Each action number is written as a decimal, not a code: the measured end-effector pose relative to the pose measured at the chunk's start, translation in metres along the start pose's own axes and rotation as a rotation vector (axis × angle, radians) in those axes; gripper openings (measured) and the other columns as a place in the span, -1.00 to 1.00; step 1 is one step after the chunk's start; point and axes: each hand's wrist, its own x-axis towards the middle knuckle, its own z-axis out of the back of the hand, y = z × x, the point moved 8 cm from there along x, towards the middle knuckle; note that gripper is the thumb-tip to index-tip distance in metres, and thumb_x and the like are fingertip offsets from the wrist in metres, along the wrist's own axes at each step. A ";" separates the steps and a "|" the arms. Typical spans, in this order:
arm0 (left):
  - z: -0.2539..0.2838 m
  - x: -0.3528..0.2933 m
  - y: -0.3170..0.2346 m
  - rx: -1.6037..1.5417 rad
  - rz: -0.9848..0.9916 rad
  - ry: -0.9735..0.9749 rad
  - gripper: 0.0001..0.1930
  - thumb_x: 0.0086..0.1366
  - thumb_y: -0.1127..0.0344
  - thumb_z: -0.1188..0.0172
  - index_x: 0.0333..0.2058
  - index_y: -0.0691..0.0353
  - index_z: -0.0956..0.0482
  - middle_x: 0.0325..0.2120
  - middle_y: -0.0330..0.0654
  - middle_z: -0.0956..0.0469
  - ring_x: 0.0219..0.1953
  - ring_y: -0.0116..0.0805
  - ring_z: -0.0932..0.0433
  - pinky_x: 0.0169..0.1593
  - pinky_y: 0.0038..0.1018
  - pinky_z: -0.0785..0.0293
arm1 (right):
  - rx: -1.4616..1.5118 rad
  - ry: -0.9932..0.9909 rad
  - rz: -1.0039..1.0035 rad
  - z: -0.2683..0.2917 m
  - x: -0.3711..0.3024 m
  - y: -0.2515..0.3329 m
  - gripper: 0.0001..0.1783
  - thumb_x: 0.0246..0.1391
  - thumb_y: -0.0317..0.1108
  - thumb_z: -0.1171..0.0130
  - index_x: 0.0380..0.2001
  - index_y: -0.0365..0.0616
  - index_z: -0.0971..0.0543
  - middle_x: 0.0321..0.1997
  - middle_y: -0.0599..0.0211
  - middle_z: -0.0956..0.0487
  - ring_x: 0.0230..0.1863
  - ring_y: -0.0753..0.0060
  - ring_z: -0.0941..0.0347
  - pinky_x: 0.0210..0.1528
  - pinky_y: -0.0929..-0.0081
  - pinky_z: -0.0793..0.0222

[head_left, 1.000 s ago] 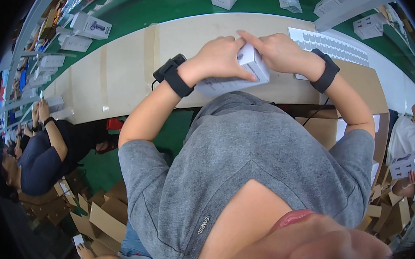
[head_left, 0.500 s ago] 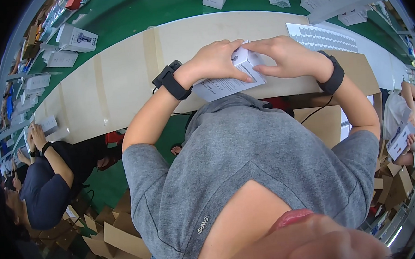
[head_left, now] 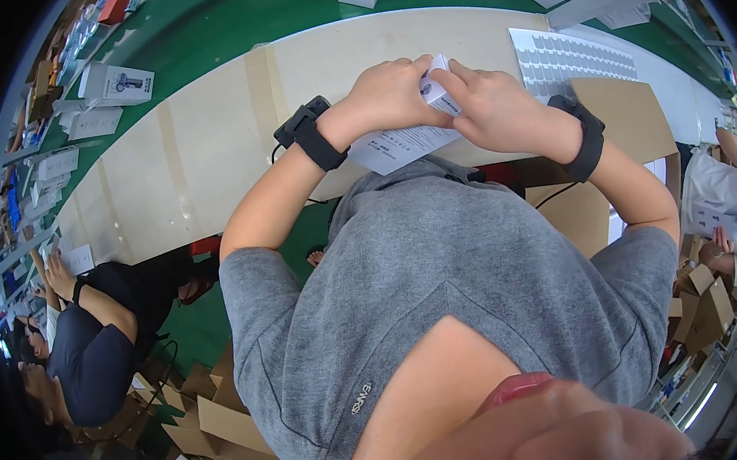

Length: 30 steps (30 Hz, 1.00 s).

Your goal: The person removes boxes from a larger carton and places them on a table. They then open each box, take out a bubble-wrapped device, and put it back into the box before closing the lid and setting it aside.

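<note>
Both hands meet over the near edge of a pale workbench (head_left: pixel 209 147). My left hand (head_left: pixel 389 93) and my right hand (head_left: pixel 496 106) together grip a small white box (head_left: pixel 437 91) held between the fingers. A white printed sheet (head_left: pixel 401 146) hangs below the box, under my left hand. Each wrist wears a black band. My grey shirt fills the lower middle of the view and hides the bench edge below the hands.
A white sheet of small labels (head_left: pixel 574 57) lies right of my hands, beside a brown cardboard piece (head_left: pixel 625 114). White boxes (head_left: pixel 115 84) sit along the green belt at the far left and top. A seated person (head_left: pixel 94 335) works at lower left, another at far right (head_left: pixel 726 205).
The box and both hands have shifted slightly nearer to me, and the printed sheet now shows more below my left hand. The view tilted a little.
</note>
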 end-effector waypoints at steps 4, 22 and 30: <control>0.002 0.002 0.002 -0.013 -0.118 -0.058 -0.15 -0.32 -0.20 -0.35 -0.09 0.30 -0.41 -0.36 0.03 -0.52 -0.28 -0.06 -0.52 -0.20 -0.34 -0.45 | 0.118 -0.084 0.156 0.011 -0.004 -0.013 -0.48 -0.25 -0.41 -0.13 -0.08 -0.23 -0.40 -0.10 -0.03 -0.45 -0.30 -0.06 -0.47 -0.24 0.27 -0.43; 0.010 0.007 0.018 -0.071 -0.048 -0.143 -0.19 -0.29 -0.12 -0.37 -0.07 0.27 -0.39 -0.32 0.00 -0.50 -0.21 -0.08 -0.48 -0.13 -0.37 -0.41 | 0.024 -0.163 0.120 0.011 0.014 -0.024 -0.52 -0.26 -0.44 -0.14 -0.13 -0.13 -0.41 -0.07 -0.08 -0.43 -0.33 0.00 -0.49 -0.30 0.26 -0.43; -0.008 0.008 0.020 -0.233 -0.347 -0.089 -0.20 -0.25 0.06 -0.42 0.01 0.24 -0.32 -0.24 -0.02 -0.47 -0.11 -0.08 -0.43 -0.03 -0.38 -0.35 | -0.126 -0.077 0.272 0.008 -0.008 -0.014 -0.63 -0.21 -0.49 -0.07 -0.20 -0.15 -0.41 -0.20 0.11 -0.47 -0.44 0.15 -0.48 -0.35 0.38 -0.43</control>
